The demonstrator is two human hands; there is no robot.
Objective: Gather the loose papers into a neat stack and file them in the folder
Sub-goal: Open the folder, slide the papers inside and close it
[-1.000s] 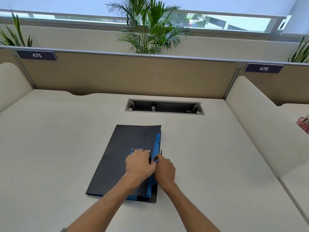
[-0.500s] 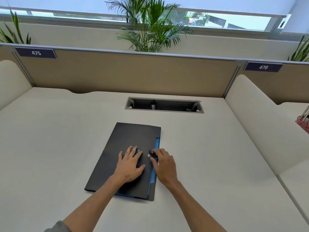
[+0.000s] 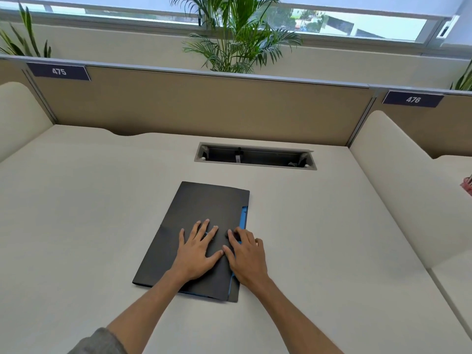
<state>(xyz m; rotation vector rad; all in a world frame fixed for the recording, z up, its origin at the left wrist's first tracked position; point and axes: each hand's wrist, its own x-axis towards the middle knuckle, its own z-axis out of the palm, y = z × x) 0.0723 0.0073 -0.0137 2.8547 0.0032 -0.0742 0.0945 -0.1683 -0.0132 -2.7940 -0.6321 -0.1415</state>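
A black folder (image 3: 204, 210) with a blue inner edge lies closed and flat on the beige desk (image 3: 89, 213), tilted a little to the right. My left hand (image 3: 198, 251) presses flat on its cover with the fingers spread. My right hand (image 3: 246, 255) rests beside it over the folder's right edge, fingers straight, covering the spot where the clasp sits. No loose papers show; anything inside the folder is hidden.
A recessed cable tray (image 3: 255, 157) is set into the desk behind the folder. Tan partitions labelled 475 (image 3: 58, 71) and 476 (image 3: 413, 99) close off the back, with cream side dividers (image 3: 398, 175) on both sides. A red object (image 3: 467, 183) peeks in at the right.
Both hands went from curled at the folder's right-edge clasp to lying flat on the cover. The flap closed down and the folder now lies shut.
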